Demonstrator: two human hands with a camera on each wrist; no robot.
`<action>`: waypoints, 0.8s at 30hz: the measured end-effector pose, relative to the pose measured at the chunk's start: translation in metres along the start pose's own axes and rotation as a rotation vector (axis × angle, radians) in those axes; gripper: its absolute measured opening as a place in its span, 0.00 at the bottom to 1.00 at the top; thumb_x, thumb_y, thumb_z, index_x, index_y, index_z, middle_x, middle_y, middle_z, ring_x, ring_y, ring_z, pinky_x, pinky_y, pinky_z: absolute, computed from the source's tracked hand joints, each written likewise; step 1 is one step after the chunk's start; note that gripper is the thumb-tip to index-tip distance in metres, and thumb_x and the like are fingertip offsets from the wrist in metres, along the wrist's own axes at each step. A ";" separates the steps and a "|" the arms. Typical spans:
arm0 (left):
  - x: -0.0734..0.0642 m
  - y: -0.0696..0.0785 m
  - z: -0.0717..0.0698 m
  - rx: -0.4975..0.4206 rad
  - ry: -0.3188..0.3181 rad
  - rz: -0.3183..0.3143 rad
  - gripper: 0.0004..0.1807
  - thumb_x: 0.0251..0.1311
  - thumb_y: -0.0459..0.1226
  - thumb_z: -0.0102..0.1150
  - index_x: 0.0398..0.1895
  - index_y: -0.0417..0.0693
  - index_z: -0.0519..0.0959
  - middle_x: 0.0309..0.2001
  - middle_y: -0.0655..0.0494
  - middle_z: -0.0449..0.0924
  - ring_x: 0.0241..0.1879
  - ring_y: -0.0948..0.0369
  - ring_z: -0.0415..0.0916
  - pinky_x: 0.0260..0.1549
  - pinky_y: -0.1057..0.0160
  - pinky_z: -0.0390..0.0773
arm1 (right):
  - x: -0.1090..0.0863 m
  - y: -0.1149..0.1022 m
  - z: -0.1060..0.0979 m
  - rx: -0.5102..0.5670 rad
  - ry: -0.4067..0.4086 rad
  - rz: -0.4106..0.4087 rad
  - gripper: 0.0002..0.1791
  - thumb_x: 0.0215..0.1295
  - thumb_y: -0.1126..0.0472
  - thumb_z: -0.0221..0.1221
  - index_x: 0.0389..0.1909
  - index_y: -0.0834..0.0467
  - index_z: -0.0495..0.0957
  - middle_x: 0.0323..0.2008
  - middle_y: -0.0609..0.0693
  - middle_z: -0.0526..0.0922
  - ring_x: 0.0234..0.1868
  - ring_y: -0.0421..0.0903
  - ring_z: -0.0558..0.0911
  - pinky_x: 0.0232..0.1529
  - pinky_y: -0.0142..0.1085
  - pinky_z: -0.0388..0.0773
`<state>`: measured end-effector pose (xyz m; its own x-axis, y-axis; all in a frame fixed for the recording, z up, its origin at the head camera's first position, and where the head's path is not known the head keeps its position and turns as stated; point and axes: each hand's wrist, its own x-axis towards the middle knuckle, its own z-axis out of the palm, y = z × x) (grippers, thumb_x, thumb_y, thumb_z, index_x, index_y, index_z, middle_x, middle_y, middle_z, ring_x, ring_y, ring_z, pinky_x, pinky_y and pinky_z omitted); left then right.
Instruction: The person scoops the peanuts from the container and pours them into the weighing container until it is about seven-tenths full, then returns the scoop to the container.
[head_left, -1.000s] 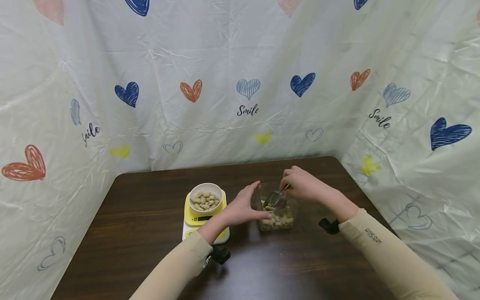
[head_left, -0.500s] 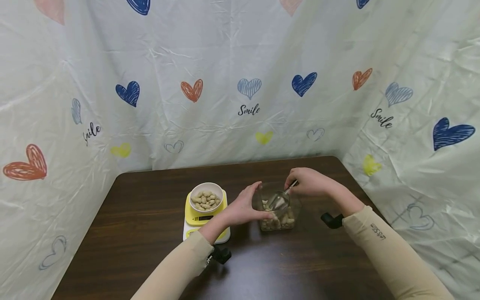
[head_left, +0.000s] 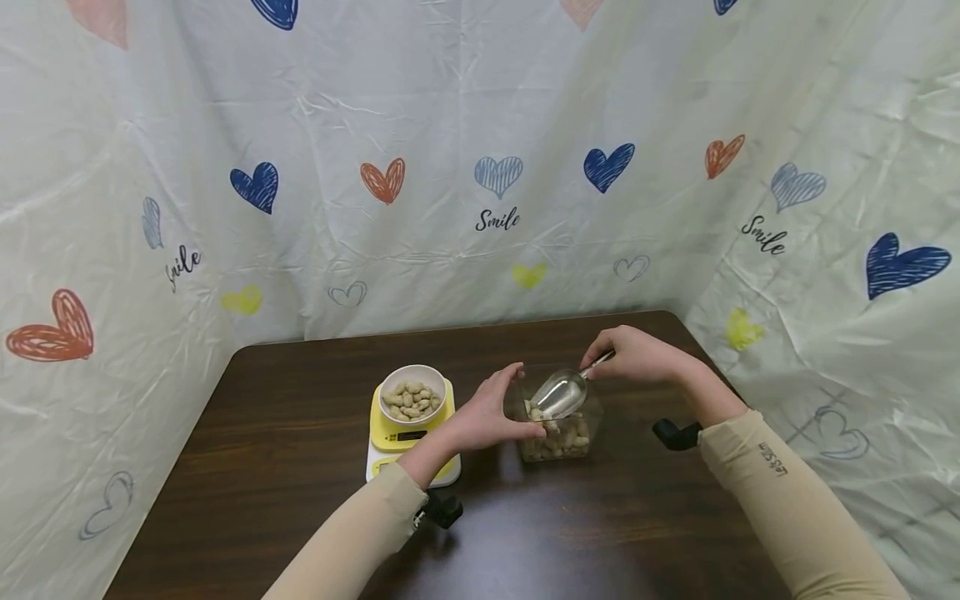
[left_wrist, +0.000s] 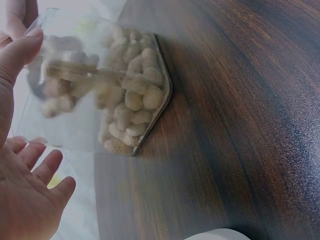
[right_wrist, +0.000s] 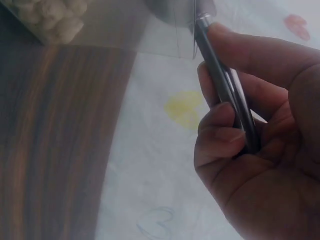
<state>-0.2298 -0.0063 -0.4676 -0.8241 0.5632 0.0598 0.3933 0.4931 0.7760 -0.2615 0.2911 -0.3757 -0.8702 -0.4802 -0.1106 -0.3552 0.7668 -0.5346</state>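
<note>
A clear plastic container (head_left: 595,412) of unshelled peanuts (left_wrist: 135,97) stands on the table, right of the scale. My left hand (head_left: 486,417) holds it at the left side, thumb at the front wall and fingers spread along another wall. The right hand (head_left: 637,354) grips the handle of a metal scoop (head_left: 562,393), fingers curled round it in the right wrist view. The scoop slants over the container's opening, its bowl low at the left; peanuts show inside it through the wall in the left wrist view.
Left of the container, a white bowl (head_left: 385,398) of peanuts sits on a yellow and white kitchen scale (head_left: 378,442). The dark wooden table (head_left: 285,467) ends at a white curtain (head_left: 420,267) printed with hearts, behind and at both sides.
The right hand has drawn back to the right and slightly up, raising the scoop out of the peanuts toward the container's rim. The left hand and container have stayed put.
</note>
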 end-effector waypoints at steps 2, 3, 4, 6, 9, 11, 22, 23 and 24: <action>0.000 0.000 0.000 -0.007 0.000 -0.001 0.62 0.50 0.60 0.76 0.83 0.56 0.50 0.73 0.59 0.62 0.72 0.59 0.59 0.67 0.52 0.65 | 0.000 0.001 0.001 0.032 -0.001 0.013 0.07 0.66 0.53 0.69 0.43 0.47 0.89 0.49 0.46 0.84 0.51 0.47 0.81 0.48 0.46 0.78; 0.000 0.000 0.000 -0.008 0.000 -0.001 0.62 0.50 0.61 0.76 0.83 0.56 0.50 0.73 0.59 0.62 0.72 0.59 0.59 0.67 0.52 0.65 | 0.000 0.000 0.002 0.043 -0.001 0.015 0.08 0.66 0.53 0.69 0.43 0.48 0.89 0.49 0.47 0.84 0.51 0.48 0.81 0.48 0.46 0.79; 0.000 0.000 0.000 -0.013 0.000 -0.001 0.62 0.50 0.61 0.76 0.83 0.55 0.50 0.73 0.59 0.62 0.72 0.59 0.60 0.67 0.52 0.66 | 0.000 0.000 0.003 0.051 0.000 0.014 0.08 0.67 0.53 0.69 0.43 0.48 0.89 0.49 0.47 0.84 0.52 0.48 0.81 0.49 0.46 0.79; 0.000 0.000 0.001 -0.016 0.000 -0.002 0.62 0.50 0.61 0.76 0.83 0.55 0.50 0.73 0.59 0.61 0.72 0.59 0.60 0.66 0.52 0.66 | 0.001 -0.001 0.005 0.060 0.000 0.013 0.08 0.67 0.53 0.69 0.44 0.49 0.89 0.49 0.47 0.84 0.52 0.48 0.81 0.49 0.47 0.79; 0.000 -0.001 0.001 -0.015 0.003 -0.002 0.62 0.50 0.61 0.76 0.83 0.55 0.50 0.73 0.59 0.62 0.71 0.59 0.60 0.66 0.52 0.66 | 0.000 -0.001 0.006 0.065 0.004 0.015 0.08 0.67 0.54 0.69 0.44 0.50 0.89 0.48 0.47 0.84 0.52 0.48 0.81 0.49 0.47 0.79; 0.000 0.000 0.002 -0.015 0.005 0.000 0.62 0.51 0.60 0.76 0.83 0.54 0.50 0.73 0.59 0.62 0.71 0.59 0.61 0.66 0.52 0.66 | 0.000 0.000 0.005 0.072 0.009 0.012 0.08 0.67 0.54 0.69 0.44 0.50 0.89 0.48 0.47 0.84 0.51 0.48 0.82 0.49 0.47 0.79; -0.001 0.001 0.001 -0.011 0.004 0.011 0.62 0.50 0.62 0.75 0.82 0.54 0.50 0.73 0.57 0.62 0.72 0.58 0.61 0.66 0.51 0.66 | -0.007 0.012 0.000 0.123 0.038 0.016 0.08 0.66 0.52 0.69 0.44 0.47 0.89 0.49 0.46 0.85 0.49 0.46 0.83 0.49 0.46 0.78; -0.001 0.001 0.001 -0.012 0.004 0.012 0.62 0.50 0.62 0.75 0.82 0.54 0.50 0.73 0.56 0.62 0.72 0.58 0.61 0.66 0.51 0.66 | -0.007 0.012 0.000 0.129 0.040 0.015 0.09 0.67 0.52 0.69 0.45 0.47 0.89 0.49 0.46 0.85 0.49 0.46 0.83 0.48 0.46 0.78; -0.001 0.001 0.001 -0.012 0.005 0.013 0.62 0.50 0.62 0.75 0.83 0.54 0.50 0.74 0.56 0.62 0.71 0.58 0.61 0.66 0.51 0.66 | -0.007 0.013 -0.001 0.137 0.043 0.020 0.09 0.66 0.52 0.69 0.45 0.47 0.89 0.50 0.46 0.85 0.48 0.46 0.83 0.48 0.45 0.78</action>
<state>-0.2281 -0.0057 -0.4678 -0.8211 0.5661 0.0728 0.3987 0.4777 0.7829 -0.2599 0.3044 -0.3813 -0.8914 -0.4447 -0.0877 -0.2907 0.7093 -0.6422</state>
